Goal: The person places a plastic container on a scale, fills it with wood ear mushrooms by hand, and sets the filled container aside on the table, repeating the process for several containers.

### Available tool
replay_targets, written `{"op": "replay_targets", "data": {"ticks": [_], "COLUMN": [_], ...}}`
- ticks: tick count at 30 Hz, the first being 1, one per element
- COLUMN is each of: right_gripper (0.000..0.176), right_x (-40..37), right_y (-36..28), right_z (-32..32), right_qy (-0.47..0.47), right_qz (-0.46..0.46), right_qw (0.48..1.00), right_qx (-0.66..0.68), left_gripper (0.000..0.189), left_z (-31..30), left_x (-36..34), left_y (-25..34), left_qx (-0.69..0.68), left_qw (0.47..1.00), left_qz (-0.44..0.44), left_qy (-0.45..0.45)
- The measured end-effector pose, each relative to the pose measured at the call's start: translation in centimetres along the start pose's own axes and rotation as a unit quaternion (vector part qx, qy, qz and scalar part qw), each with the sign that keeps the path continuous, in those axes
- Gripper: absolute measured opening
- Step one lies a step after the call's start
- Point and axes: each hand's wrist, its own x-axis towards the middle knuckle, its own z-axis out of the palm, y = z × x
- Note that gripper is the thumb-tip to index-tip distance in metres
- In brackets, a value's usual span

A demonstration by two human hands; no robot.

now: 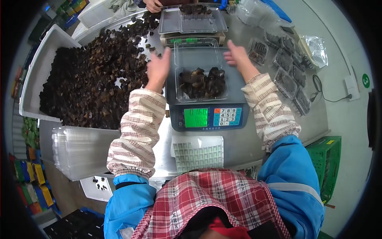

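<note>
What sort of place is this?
Probably a food-packing room: a digital scale on a metal table, a large heap of dark pieces, perhaps fungus, and filled clear tubs at the right suggest it.

Smooth, glossy plastic container (186, 67)

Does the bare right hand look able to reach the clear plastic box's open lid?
Probably yes: the right hand looks empty, close beside the open lid, and nothing visible stands between them.
</note>
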Motion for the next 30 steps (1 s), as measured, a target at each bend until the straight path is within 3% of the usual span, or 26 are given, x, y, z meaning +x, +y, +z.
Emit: {"op": "replay_targets", "data": {"ticks": [2,5,6,7,9,11,12,14,15,16,18,20,21,23,26,28,30], "right_gripper": [0.073,0.062,0.055,0.047,0.034,0.027,0.027,0.033,0.046,0.046,0.058,0.063,0.063,0.06,0.053,0.046,0.044], "right_x": [-0.4,-2.6,-4.4,-6.5,-10.1,-13.4,-13.8,-14.1,-13.6,-13.5,-13.2,-12.9,-12.1,-11.0,-10.7,-11.5,-12.4], "right_y": [-0.9,-0.8,-0.2,0.7,4.5,5.7,5.9,6.1,6.1,6.1,5.3,3.7,3.7,4.6,6.1,7.4,9.8], "right_z": [0.8,-0.1,-1.5,-2.8,-3.6,-3.5,-3.4,-3.0,-3.0,-3.0,-2.5,-2.2,-1.9,-1.7,-2.4,-5.4,-9.1], "right_qy": [-0.034,-0.037,-0.067,-0.096,-0.111,-0.094,-0.096,-0.124,-0.141,-0.159,-0.205,-0.199,-0.216,-0.201,-0.165,-0.117,-0.043], "right_qz": [0.038,-0.077,-0.141,-0.206,-0.335,-0.301,-0.302,-0.215,-0.194,-0.2,-0.089,-0.019,-0.029,0.074,0.061,0.029,-0.052], "right_qw": [0.998,0.984,0.979,0.968,0.933,0.922,0.922,0.961,0.964,0.96,0.974,0.979,0.975,0.971,0.97,0.949,0.903], "right_qx": [0.02,0.155,0.133,0.111,-0.067,-0.225,-0.224,-0.122,-0.118,-0.112,-0.032,-0.043,-0.043,0.107,0.167,0.292,0.424], "left_gripper": [0.085,0.071,0.066,0.06,0.049,0.04,0.038,0.041,0.04,0.04,0.038,0.033,0.029,0.022,0.025,0.031,0.035], "left_z": [2.0,0.4,-1.5,-2.3,-2.5,-1.7,-1.5,-1.0,-0.9,-1.1,-0.7,-0.9,-0.5,0.6,1.7,1.5,2.2], "left_x": [0.0,-2.0,-3.7,-5.0,-8.1,-11.0,-11.9,-12.6,-12.4,-12.1,-11.2,-10.0,-9.5,-8.7,-9.6,-11.7,-14.0], "left_y": [0.0,0.1,-0.2,-1.4,-3.6,-5.3,-5.7,-5.3,-5.0,-4.7,-4.6,-4.7,-5.1,-5.5,-2.8,0.0,1.4], "left_qx": [0.009,-0.247,-0.345,-0.318,-0.244,-0.12,-0.044,-0.038,-0.11,-0.181,-0.236,-0.301,-0.326,-0.371,-0.391,-0.369,-0.432], "left_qw": [0.999,0.964,0.93,0.938,0.958,0.981,0.986,0.989,0.987,0.968,0.952,0.92,0.913,0.9,0.906,0.912,0.856], "left_qz": [0.033,0.075,0.077,0.112,0.14,0.146,0.161,0.133,0.04,-0.056,-0.092,-0.129,-0.12,-0.108,-0.105,0.024,0.175], "left_qy": [-0.031,-0.07,-0.097,-0.083,-0.055,-0.04,-0.031,-0.047,-0.112,-0.164,-0.173,-0.216,-0.214,-0.201,-0.126,-0.178,-0.225]}}
